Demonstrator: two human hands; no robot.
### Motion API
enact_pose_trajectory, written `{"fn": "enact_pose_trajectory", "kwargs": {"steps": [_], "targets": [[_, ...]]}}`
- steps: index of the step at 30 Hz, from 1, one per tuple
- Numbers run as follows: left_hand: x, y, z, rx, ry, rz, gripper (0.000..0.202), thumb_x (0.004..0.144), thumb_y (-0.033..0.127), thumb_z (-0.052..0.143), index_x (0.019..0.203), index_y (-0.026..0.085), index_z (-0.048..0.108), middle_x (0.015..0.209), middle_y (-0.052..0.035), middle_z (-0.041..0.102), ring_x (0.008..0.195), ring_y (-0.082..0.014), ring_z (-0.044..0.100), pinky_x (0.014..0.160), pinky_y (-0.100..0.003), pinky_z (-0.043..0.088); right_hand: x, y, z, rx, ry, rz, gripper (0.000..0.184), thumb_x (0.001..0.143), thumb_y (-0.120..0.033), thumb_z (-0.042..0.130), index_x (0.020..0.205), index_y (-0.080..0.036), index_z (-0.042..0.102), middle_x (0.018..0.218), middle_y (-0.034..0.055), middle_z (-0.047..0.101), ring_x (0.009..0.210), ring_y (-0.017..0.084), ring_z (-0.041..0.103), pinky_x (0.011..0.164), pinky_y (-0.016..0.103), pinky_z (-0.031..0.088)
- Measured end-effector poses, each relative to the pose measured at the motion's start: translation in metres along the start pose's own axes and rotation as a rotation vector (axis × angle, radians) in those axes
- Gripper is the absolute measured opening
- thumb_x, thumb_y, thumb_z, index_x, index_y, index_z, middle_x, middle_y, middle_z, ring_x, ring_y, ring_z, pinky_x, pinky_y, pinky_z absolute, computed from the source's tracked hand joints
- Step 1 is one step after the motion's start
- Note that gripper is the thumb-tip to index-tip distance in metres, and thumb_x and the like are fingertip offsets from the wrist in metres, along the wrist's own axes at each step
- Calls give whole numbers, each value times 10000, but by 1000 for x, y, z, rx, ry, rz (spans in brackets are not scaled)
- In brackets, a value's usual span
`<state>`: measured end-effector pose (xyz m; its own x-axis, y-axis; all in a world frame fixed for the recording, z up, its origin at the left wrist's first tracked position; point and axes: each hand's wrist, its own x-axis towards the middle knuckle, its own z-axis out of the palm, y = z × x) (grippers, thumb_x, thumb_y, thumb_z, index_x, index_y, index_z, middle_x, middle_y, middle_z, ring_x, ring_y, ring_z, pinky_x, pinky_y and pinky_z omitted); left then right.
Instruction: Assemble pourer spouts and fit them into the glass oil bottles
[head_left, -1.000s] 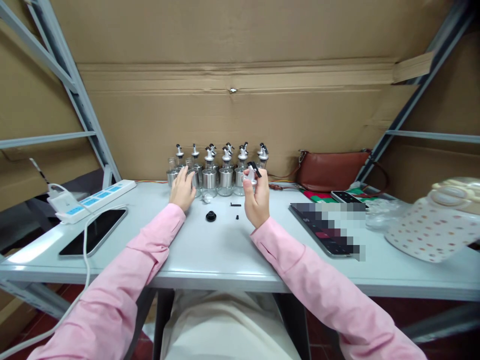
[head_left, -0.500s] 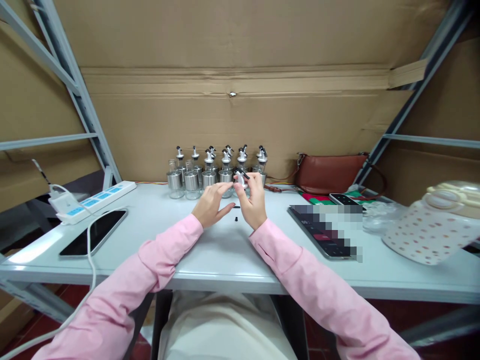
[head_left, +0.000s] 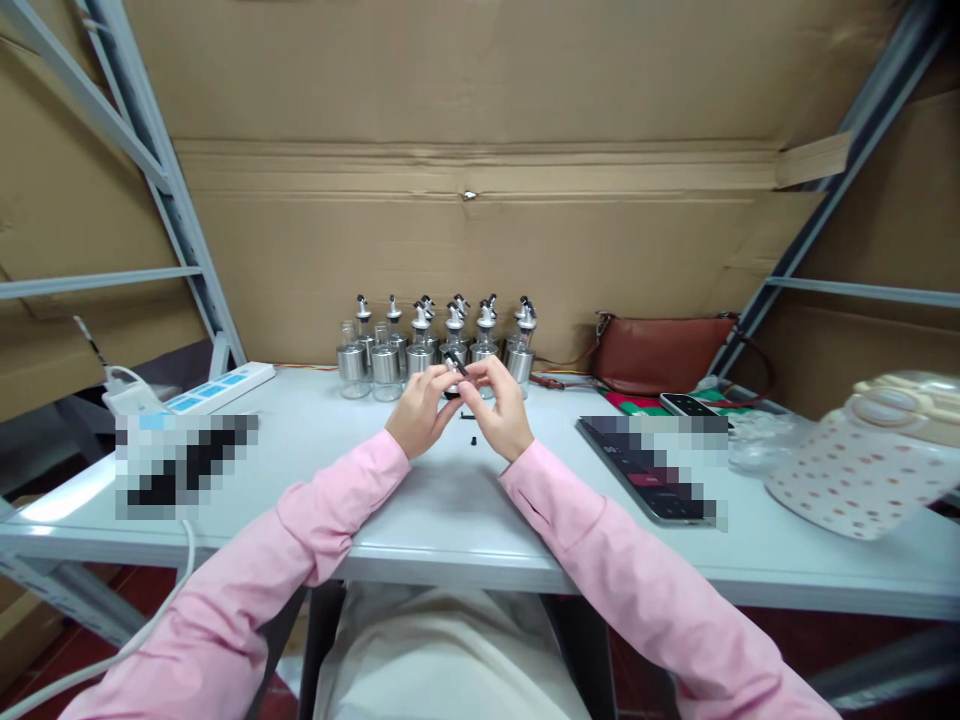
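Note:
A pourer spout (head_left: 454, 362) with a black flip cap sits between the fingertips of both hands, partly hidden by them. My left hand (head_left: 420, 412) pinches it from the left. From the right, my right hand (head_left: 501, 408) has thumb and fingers closed on it. Just below the hands, a small black plug (head_left: 473, 441) and a thin black strip (head_left: 466, 416) lie on the table. Behind them stand several glass bottles with steel sleeves (head_left: 385, 366). Most wear silver pourers with black caps, while two at the front left have bare necks.
On the left lie a power strip (head_left: 225, 388) with a charger and a blurred dark device (head_left: 187, 465). A tablet-like device (head_left: 637, 470), a brown bag (head_left: 664, 355), a phone (head_left: 690, 408) and a dotted white container (head_left: 855, 470) occupy the right. Cardboard (head_left: 465, 90) backs the table (head_left: 450, 520).
My left hand has closed in from open fingers to grip the pourer spout. The spout, held in my right hand, has shifted left and slightly down between both hands.

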<state>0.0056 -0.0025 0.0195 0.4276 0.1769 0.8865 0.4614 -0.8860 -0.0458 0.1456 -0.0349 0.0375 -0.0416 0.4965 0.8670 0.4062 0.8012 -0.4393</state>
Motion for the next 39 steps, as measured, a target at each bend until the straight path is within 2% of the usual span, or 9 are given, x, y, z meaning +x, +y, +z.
{"fn": "enact_pose_trajectory", "kwargs": {"steps": [3, 7, 12, 21, 35, 39], "targets": [[-3, 0, -2, -12, 7, -10, 239, 880, 237, 361, 1109, 170, 367, 1075, -129, 520, 1031, -199, 501, 835, -360, 426, 1, 1, -1, 24, 15, 19, 146, 787, -282, 514, 895, -185, 506, 756, 11, 543, 704, 129, 529, 654, 277, 441], [-6, 0, -2, -64, 35, -18, 244, 867, 222, 349, 1106, 174, 364, 1063, -113, 535, 993, -182, 526, 835, -341, 440, 2, 3, -2, 12, -16, 7, 269, 777, -278, 532, 1030, -191, 500, 730, -5, 545, 669, 121, 529, 646, 276, 446], [-8, -2, 0, -78, 22, -65, 267, 848, 246, 367, 1104, 174, 347, 1013, -96, 555, 891, -166, 564, 783, -321, 468, 2, 7, -6, -47, -70, -40, 302, 790, -294, 525, 1076, -198, 504, 774, 13, 541, 693, 129, 512, 661, 289, 444], [-5, 0, -2, -43, 75, 50, 283, 841, 241, 423, 1105, 166, 353, 971, -92, 574, 864, -166, 584, 739, -287, 485, 5, 6, -9, -114, -78, -127, 319, 757, -320, 583, 1041, -187, 525, 793, 23, 535, 704, 132, 504, 667, 277, 435], [-6, -3, 1, 4, 103, 58, 341, 825, 365, 506, 1079, 165, 397, 917, -67, 592, 806, -158, 587, 709, -284, 491, 4, 9, -9, -188, -73, -135, 279, 804, -358, 526, 1020, -183, 524, 789, 32, 533, 717, 140, 507, 684, 275, 434], [-5, -2, 1, -34, 71, 68, 408, 816, 372, 519, 1136, 168, 370, 998, -84, 581, 837, -159, 591, 733, -290, 492, 4, 10, -10, -220, -62, -125, 274, 819, -369, 501, 1021, -185, 527, 790, 34, 539, 727, 145, 514, 704, 286, 431]]}}
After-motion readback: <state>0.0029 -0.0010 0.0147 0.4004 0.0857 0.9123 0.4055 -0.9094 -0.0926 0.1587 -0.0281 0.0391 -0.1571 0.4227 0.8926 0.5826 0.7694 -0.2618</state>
